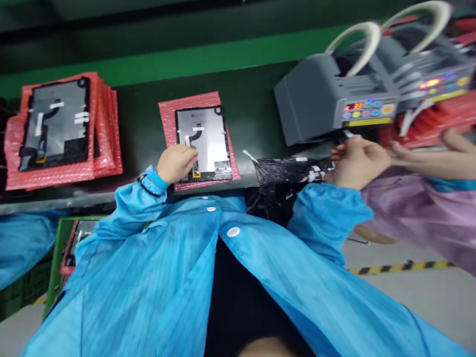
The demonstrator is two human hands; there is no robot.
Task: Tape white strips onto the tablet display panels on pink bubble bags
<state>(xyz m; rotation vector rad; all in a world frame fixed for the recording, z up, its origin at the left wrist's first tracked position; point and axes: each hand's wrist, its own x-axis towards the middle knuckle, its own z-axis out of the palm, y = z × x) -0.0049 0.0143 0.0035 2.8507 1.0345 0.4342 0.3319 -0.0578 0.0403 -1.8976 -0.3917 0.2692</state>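
A flat screen panel (211, 144) with a silvery back lies on a pink bubble-wrap sheet (169, 119) on the dark bench. My left hand (177, 162) rests at the panel's left edge with its fingers closed together; whatever is under the fingertips is hidden. Over to the right, my right hand (359, 161) is pinched on a small white tape strip (348, 134) at the front of a grey tape dispenser (334, 94) with a lit red display. Black plastic film (286, 171) with white tape bits hangs over the bench edge between my hands.
On the left sits a stack of pink bubble-wrap sheets (106, 134) with another panel (55, 124) on top. A second dispenser (427, 69) is at the far right, near another person's hand (442, 156) and purple sleeve. A green crate (55, 258) is below the bench at left.
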